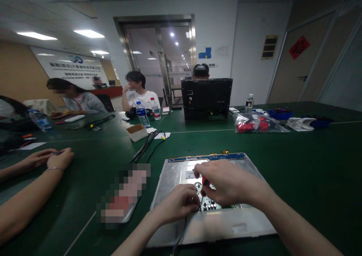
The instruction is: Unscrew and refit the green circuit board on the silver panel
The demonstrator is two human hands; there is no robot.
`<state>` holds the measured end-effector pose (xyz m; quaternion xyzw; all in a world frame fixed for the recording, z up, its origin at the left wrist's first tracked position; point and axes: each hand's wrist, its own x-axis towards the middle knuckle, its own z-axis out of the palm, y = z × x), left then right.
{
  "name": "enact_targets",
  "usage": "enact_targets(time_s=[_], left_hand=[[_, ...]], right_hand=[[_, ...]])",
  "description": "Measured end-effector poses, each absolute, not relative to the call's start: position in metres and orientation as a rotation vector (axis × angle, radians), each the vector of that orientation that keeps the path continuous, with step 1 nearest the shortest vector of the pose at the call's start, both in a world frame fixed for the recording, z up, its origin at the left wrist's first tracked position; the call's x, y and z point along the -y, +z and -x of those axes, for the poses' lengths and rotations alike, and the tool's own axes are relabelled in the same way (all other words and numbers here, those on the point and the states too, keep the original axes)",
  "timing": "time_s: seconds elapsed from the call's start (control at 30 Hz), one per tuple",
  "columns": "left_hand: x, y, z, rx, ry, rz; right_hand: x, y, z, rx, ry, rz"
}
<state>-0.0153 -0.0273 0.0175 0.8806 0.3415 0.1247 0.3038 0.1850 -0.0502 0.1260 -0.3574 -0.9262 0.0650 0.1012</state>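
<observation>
A flat silvery display panel (pixel 246 222) lies back side up on the green table in front of me. A small circuit board (pixel 210 204) with several round components sits at its middle. My right hand (pixel 230 180) is closed around a red-and-black screwdriver (pixel 205 182), whose shaft points down at the board. Close by its tip, my left hand (pixel 181 202) rests low over the board with fingers curled together; whatever they pinch is hidden. A dark cable (pixel 183 231) runs from under the left fingers over the panel's near edge. Along the far edge is a blue circuit strip (pixel 226 157).
At left, another person's hands (pixel 59 159) hold a small object. A blurred-out flat item (pixel 130 215) lies beside the panel, near black cables (pixel 143 149) and a small box (pixel 137 133). Farther back stand a black monitor (pixel 207 99), bottles (pixel 142 114) and a plastic bag (pixel 258 124).
</observation>
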Motion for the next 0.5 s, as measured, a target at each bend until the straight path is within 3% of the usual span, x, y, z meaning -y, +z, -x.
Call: enact_targets(time_s=[0.2,0.5], left_hand=[[0.0264,0.0179,0.0153,-0.899,0.341,-2.334],[0.0257,0.0165,0.0153,-0.915,0.306,-2.329]], right_hand=[[0.0494,0.1248,-0.1822,2.714,0.050,1.246],[0.0520,0.1256,-0.1872,2.769,0.131,1.073]])
